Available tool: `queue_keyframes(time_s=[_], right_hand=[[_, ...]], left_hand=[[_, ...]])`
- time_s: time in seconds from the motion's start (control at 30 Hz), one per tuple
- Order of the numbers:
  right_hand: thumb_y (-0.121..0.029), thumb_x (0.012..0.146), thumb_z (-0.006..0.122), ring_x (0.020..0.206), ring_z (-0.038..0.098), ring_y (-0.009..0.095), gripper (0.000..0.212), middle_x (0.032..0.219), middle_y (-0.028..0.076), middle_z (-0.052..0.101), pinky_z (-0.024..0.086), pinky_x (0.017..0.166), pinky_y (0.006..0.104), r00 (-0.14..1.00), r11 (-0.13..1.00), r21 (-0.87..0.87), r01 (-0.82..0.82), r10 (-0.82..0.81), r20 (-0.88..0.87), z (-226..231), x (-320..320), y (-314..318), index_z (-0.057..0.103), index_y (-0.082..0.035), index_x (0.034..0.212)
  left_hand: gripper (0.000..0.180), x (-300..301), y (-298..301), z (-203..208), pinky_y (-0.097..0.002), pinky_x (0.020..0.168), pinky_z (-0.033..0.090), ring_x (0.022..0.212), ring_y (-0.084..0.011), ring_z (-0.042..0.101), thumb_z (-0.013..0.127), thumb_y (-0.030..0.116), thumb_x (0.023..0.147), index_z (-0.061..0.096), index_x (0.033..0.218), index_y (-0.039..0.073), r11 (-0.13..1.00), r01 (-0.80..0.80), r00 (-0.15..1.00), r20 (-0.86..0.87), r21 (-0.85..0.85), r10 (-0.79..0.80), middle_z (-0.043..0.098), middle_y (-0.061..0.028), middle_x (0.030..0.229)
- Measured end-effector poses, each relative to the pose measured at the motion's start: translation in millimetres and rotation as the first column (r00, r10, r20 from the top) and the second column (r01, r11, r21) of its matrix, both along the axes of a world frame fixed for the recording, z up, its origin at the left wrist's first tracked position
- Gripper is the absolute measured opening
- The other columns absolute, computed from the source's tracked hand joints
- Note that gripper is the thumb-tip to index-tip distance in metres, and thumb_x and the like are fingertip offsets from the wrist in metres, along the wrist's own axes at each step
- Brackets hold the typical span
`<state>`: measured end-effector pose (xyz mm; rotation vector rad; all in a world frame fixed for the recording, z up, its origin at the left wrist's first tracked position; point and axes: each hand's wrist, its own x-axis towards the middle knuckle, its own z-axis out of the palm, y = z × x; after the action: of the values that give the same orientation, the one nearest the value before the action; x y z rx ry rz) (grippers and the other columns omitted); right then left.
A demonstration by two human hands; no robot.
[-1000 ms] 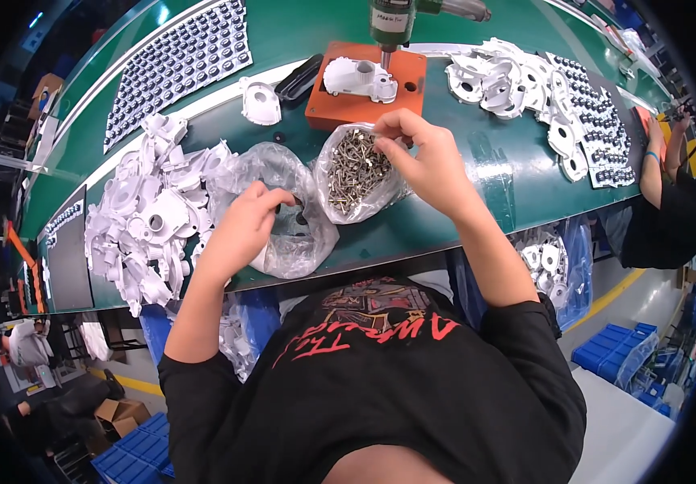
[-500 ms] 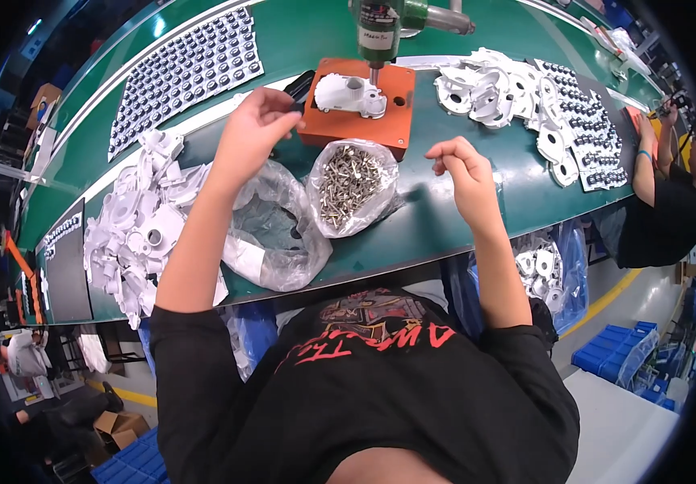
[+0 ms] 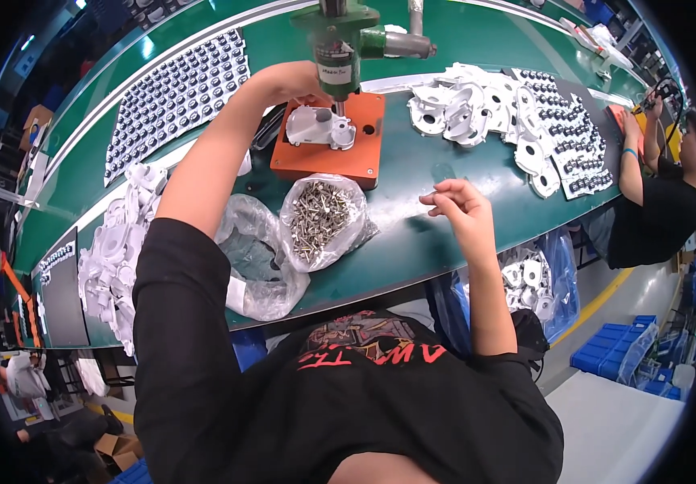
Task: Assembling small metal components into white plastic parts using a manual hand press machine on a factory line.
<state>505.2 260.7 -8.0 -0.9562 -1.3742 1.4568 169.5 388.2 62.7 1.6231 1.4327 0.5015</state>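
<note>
Housing [image 3: 306, 127] was set lengthwise L–R on orange block [image 3: 315, 159], just bodyward of L hand [image 3: 291, 79] (grip hidden, can't tell); R hand [image 3: 466, 207], farther, was narrowed, contents unclear.

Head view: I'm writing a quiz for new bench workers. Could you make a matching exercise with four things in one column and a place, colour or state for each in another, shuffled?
Column one:
1. Screws
2. Orange block
3. Power tool
4. Right hand

Column two:
A. Beneath a white plastic part
B. Raised, to the right of the bag
C. Heaped in a clear bag
D. Green, pointing downward

Pairs: 1-C, 2-A, 3-D, 4-B.
</note>
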Motion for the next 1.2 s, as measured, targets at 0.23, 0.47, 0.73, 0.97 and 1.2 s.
queue_keyframes(time_s=[0.23, 0.47, 0.73, 0.97, 1.2], right_hand=[[-0.002, 0.086, 0.058, 0.087, 0.066, 0.019, 0.01, 0.087, 0.011, 0.066, 0.053, 0.071, 0.0271, 0.999, 0.999, -0.032, -0.026, 0.025, -0.039, 3.9, -4.3, 4.2, 0.058, 0.002, 0.095], [-0.002, 0.086, 0.058, 0.084, 0.065, 0.016, 0.008, 0.085, 0.01, 0.066, 0.052, 0.072, 0.0261, 0.998, 0.998, 0.01, -0.069, 0.068, 0.018, 15.3, -21.5, 11.8, 0.059, 0.002, 0.093], [-0.006, 0.083, 0.063, 0.075, 0.057, 0.007, 0.01, 0.084, 0.003, 0.064, 0.044, 0.067, 0.0203, 0.985, 0.978, 0.183, -0.102, 0.073, 0.159, 20.8, -53.8, 23.8, 0.063, 0.0, 0.092], [-0.012, 0.079, 0.066, 0.076, 0.056, 0.009, 0.015, 0.087, 0.002, 0.065, 0.043, 0.07, 0.0234, 0.978, 0.919, 0.394, -0.021, -0.063, 0.201, 8.9, -87.2, 62.8, 0.066, -0.002, 0.09], [-0.017, 0.077, 0.067, 0.082, 0.057, 0.017, 0.019, 0.088, 0.009, 0.066, 0.044, 0.075, 0.0279, 0.926, 0.874, 0.485, -0.029, -0.159, 0.341, 5.7, -119.9, 97.1, 0.068, -0.003, 0.089]], left_hand=[[0.011, 12.9, 17.8, 0.4, -0.024, 0.052, 0.037, 0.057, -0.0087, 0.044, 0.068, 0.023, 0.075, 0.069, 0.078, 0.013, 0.962, 0.247, 0.922, -0.275, -0.118, -0.271, 0.052, 0.0039, 0.062], [0.017, 18.9, 5.5, 7.4, -0.0248, 0.057, 0.041, 0.062, -0.0093, 0.049, 0.072, 0.028, 0.07, 0.069, 0.08, 0.014, 0.951, 0.309, 0.934, -0.183, -0.019, -0.307, 0.057, 0.0028, 0.067], [0.023, 5.9, 18.3, -20.0, -0.027, 0.07, 0.046, 0.08, -0.0126, 0.06, 0.072, 0.02, 0.071, 0.067, 0.091, 0.01, 0.954, 0.298, 0.912, -0.302, 0.032, -0.275, 0.066, -0.0015, 0.084], [0.029, 14.6, -8.6, -0.2, -0.031, 0.073, 0.047, 0.084, -0.0179, 0.061, 0.069, 0.022, 0.074, 0.065, 0.099, 0.01, 0.928, 0.328, 0.93, -0.236, 0.178, -0.283, 0.067, -0.006, 0.089], [0.039, 24.7, -88.1, -3.1, -0.0382, 0.08, 0.048, 0.089, -0.0309, 0.062, 0.057, 0.029, 0.086, 0.052, 0.117, 0.005, 0.939, -0.011, 0.881, -0.442, 0.344, 0.172, 0.063, -0.0158, 0.101]])
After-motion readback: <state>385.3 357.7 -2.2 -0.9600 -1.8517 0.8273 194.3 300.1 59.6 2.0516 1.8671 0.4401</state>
